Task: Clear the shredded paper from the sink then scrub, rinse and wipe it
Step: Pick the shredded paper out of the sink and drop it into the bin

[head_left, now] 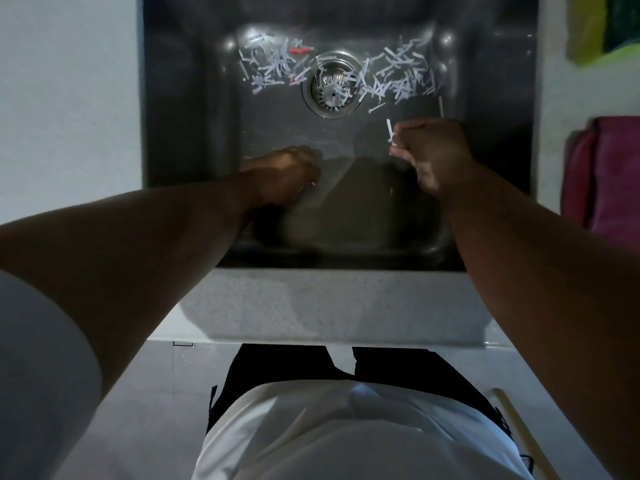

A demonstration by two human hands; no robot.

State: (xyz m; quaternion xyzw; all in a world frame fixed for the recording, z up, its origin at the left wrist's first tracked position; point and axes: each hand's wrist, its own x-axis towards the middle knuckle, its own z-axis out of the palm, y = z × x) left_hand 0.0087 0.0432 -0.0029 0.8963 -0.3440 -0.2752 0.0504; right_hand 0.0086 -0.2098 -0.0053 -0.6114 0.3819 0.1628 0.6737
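The fingers [410,133] of the right hand [434,157] are curling tight around a small bunch of white shredded paper strips [390,129], with one strip sticking up out of the fist. This hand is hovering at five o'clock from the round steel drain strainer [332,86] of the dark grey rectangular sink [166,133]. The left hand [287,174] is reaching down to the sink floor at seven o'clock from the strainer, its fingers curling under; whether they are holding any paper cannot be told. More loose white shredded paper [398,79] is lying at three o'clock and at nine o'clock from the strainer, some of it spilling onto the strainer. A pink folded cloth [602,174] is lying beyond the sink at three o'clock.
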